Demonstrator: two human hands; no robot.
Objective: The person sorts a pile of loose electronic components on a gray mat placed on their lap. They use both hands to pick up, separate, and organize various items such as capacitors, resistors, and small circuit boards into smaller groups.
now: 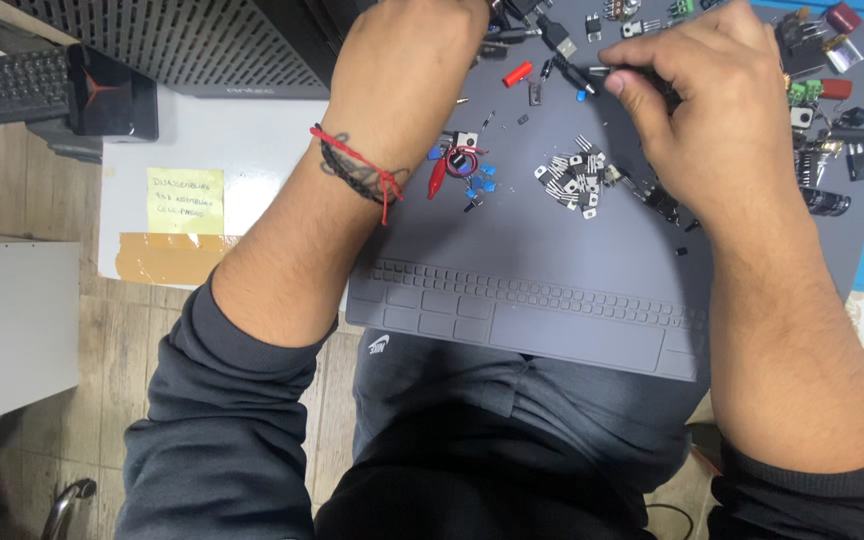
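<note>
Two hands are working over the bench: one left hand (pixel 407 70) and one right hand (pixel 702 95). One grey work mat (pixel 522 250) is lying under them. One heap of black-and-silver transistors (pixel 574 180) is sitting mid-mat, too tangled to count singly. One yellow sticky note (pixel 185 200) is sticking to the white surface. One black keyboard (pixel 7 85) is showing at the far left. One red wrist cord (pixel 362 165) is circling the left forearm.

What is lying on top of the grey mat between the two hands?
On the grey mat lie a pile of small black-and-silver components, blue parts and a red clip. The left hand and right hand cover whatever lies beneath them.
</note>
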